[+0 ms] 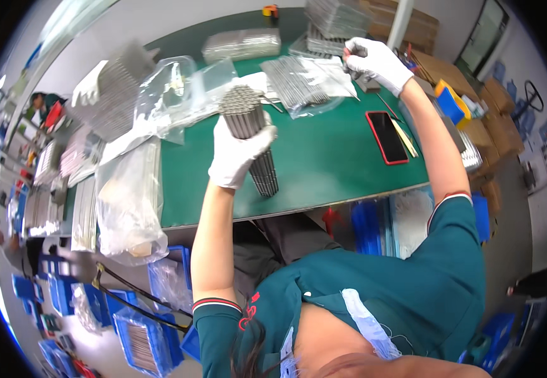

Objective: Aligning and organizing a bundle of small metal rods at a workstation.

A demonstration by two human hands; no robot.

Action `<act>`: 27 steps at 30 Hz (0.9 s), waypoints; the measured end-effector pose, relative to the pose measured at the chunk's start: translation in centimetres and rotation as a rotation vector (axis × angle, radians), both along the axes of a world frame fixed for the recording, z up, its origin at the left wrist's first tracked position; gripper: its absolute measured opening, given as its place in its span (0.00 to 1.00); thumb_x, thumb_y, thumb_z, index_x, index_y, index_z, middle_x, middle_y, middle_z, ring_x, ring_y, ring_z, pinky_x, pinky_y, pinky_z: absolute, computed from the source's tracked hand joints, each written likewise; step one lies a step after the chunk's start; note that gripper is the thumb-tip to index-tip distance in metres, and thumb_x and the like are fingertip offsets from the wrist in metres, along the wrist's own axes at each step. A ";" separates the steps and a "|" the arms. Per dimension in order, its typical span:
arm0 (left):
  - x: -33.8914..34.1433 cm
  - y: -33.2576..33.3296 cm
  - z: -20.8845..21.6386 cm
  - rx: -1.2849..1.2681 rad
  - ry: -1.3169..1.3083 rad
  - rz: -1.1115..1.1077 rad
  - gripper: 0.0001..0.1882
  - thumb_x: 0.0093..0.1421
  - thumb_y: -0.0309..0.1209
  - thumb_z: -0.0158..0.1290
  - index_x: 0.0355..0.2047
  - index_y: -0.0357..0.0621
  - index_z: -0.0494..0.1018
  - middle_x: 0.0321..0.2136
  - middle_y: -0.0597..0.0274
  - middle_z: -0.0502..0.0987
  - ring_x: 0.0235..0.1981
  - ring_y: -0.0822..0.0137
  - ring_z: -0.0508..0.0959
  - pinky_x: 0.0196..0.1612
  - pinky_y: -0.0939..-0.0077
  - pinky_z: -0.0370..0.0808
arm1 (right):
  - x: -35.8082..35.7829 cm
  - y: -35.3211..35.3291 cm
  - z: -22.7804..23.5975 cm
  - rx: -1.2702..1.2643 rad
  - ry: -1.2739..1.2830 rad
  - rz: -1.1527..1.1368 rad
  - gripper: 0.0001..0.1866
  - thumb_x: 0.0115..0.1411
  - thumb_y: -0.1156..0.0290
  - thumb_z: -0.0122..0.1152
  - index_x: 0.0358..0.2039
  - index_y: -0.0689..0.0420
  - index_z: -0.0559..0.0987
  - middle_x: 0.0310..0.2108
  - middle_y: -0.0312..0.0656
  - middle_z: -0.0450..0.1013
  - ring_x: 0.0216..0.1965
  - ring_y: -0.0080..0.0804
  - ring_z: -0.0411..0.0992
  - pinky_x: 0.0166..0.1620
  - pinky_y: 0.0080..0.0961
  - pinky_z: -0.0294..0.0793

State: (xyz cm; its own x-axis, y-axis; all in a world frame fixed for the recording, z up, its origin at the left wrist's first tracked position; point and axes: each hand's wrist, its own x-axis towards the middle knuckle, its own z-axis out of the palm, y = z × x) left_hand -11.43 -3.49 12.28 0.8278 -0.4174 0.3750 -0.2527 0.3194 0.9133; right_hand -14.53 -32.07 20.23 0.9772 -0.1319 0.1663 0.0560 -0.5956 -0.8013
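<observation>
My left hand [238, 153], in a white glove, is wrapped round a thick bundle of thin grey metal rods [242, 112]. The bundle stands nearly upright over the green tabletop [324, 151], its packed round ends facing up and its lower part reaching below the hand. Farther off to the right, my gloved right hand [379, 65] is raised near the back of the table with its fingers curled together. Something small and dark shows at those fingertips, too small to name. Beside that hand lie more grey rods [295, 82] in a clear plastic bag.
A red-edged phone [387, 137] lies at the right. Wrapped stacks [242, 44] line the back. Plastic bags [131, 195] and a tall stack of rods [119, 88] crowd the left. Blue crates [144, 343] stand on the floor. Other people are at the far left.
</observation>
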 end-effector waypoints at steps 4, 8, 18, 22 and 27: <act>0.2 0.7 -0.4 0.072 -0.039 0.013 0.11 0.43 0.26 0.60 0.28 0.40 0.71 0.22 0.68 0.72 0.23 0.77 0.70 0.29 0.81 0.70 | -0.6 8.9 3.4 0.247 -0.283 0.399 0.15 0.58 0.71 0.58 0.44 0.62 0.74 0.30 0.35 0.72 0.27 0.16 0.68 0.34 0.14 0.70; -0.2 0.1 0.5 0.219 -0.102 0.064 0.08 0.43 0.25 0.57 0.26 0.40 0.71 0.20 0.66 0.73 0.22 0.75 0.72 0.29 0.79 0.71 | 0.1 13.0 3.4 0.335 -0.379 0.567 0.08 0.58 0.72 0.59 0.37 0.62 0.75 0.31 0.37 0.74 0.36 0.22 0.73 0.40 0.18 0.72; 0.1 0.1 -0.1 0.123 -0.029 0.011 0.15 0.41 0.26 0.60 0.31 0.40 0.69 0.23 0.66 0.74 0.25 0.75 0.72 0.31 0.78 0.72 | 2.2 14.8 1.2 0.103 -0.477 0.385 0.15 0.55 0.61 0.62 0.34 0.61 0.77 0.34 0.36 0.74 0.38 0.22 0.70 0.45 0.21 0.68; 0.1 0.2 0.1 0.122 -0.018 0.003 0.16 0.41 0.26 0.60 0.32 0.40 0.69 0.23 0.66 0.74 0.25 0.75 0.73 0.31 0.78 0.72 | 2.4 15.5 1.1 0.165 -0.450 0.422 0.13 0.56 0.63 0.61 0.34 0.60 0.76 0.35 0.36 0.73 0.39 0.21 0.68 0.46 0.21 0.67; 0.1 0.2 0.0 0.133 -0.006 -0.005 0.17 0.41 0.26 0.60 0.33 0.40 0.69 0.25 0.66 0.74 0.26 0.75 0.73 0.32 0.78 0.72 | 2.7 15.7 1.0 0.105 -0.457 0.448 0.11 0.56 0.65 0.62 0.33 0.59 0.76 0.35 0.36 0.73 0.39 0.22 0.69 0.45 0.21 0.67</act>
State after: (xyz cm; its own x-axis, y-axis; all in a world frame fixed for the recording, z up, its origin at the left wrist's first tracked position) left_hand -11.29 -3.29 12.29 0.8233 -0.4680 0.3212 -0.2573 0.1967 0.9461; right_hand -11.82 -16.33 21.27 0.7750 0.2342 0.5869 0.6302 -0.3550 -0.6905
